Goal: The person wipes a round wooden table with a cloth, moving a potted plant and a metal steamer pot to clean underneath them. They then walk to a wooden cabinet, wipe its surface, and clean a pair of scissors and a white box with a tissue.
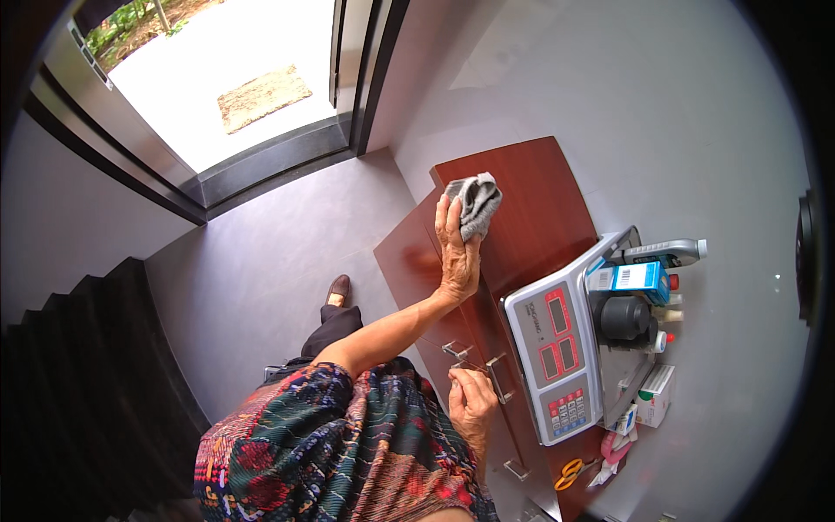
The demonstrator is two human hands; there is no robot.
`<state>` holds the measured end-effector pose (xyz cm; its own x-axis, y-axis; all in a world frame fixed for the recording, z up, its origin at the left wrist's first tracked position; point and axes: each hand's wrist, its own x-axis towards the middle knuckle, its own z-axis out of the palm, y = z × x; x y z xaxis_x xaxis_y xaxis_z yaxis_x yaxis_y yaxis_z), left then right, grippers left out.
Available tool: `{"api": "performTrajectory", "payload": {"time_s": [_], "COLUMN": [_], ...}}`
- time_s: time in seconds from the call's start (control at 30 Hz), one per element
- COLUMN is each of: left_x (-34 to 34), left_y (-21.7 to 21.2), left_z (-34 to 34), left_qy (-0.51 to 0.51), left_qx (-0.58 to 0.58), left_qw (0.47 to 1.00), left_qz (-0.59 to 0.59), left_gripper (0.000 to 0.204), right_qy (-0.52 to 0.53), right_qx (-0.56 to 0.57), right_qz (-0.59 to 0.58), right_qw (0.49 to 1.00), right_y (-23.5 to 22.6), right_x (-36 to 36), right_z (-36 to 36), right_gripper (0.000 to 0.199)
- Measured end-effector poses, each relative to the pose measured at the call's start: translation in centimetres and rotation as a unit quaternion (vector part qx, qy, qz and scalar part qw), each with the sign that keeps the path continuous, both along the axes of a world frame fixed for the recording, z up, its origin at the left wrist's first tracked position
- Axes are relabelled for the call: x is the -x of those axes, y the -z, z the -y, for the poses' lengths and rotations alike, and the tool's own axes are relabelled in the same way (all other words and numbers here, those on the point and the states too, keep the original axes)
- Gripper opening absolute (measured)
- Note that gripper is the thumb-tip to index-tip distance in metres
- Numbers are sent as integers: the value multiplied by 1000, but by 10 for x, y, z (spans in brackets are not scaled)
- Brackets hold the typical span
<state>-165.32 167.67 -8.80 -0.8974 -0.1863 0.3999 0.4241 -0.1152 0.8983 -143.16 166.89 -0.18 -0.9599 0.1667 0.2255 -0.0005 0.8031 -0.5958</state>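
My left hand is stretched out over the reddish-brown wooden cabinet. Its fingers are closed round a bunched grey cloth with a pale edge, which lies against the cabinet top near its far end. My right hand is held close to my body, beside the metal handles on the cabinet front. Its fingers are curled in, and whatever may be inside them is hidden. To the right of both hands, a silver-grey price scale with red-framed displays and a keypad stands on the cabinet.
Behind the scale are a grey bottle, a blue-and-white box, a dark round container and a white carton. Orange-handled scissors lie near the scale. At upper left, an open doorway shows a mat outside. A dark pleated curtain hangs left.
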Motion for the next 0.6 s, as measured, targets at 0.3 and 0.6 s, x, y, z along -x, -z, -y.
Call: {"api": "performTrajectory", "payload": {"time_s": [0.3,0.6], "left_x": [53,-32], "left_y": [97,162], "left_z": [-31,-46], "left_qy": [-203,33], "left_qx": [-153,47], "left_qw": [869,595], "left_qz": [424,801], "left_gripper": [37,40], "right_qy": [11,14], "right_qx": [-1,-7], "right_qz": [28,69], "right_qw": [1000,997], "right_y": [5,10], "right_x": [44,72], "right_z": [4,6], "right_gripper": [23,23]}}
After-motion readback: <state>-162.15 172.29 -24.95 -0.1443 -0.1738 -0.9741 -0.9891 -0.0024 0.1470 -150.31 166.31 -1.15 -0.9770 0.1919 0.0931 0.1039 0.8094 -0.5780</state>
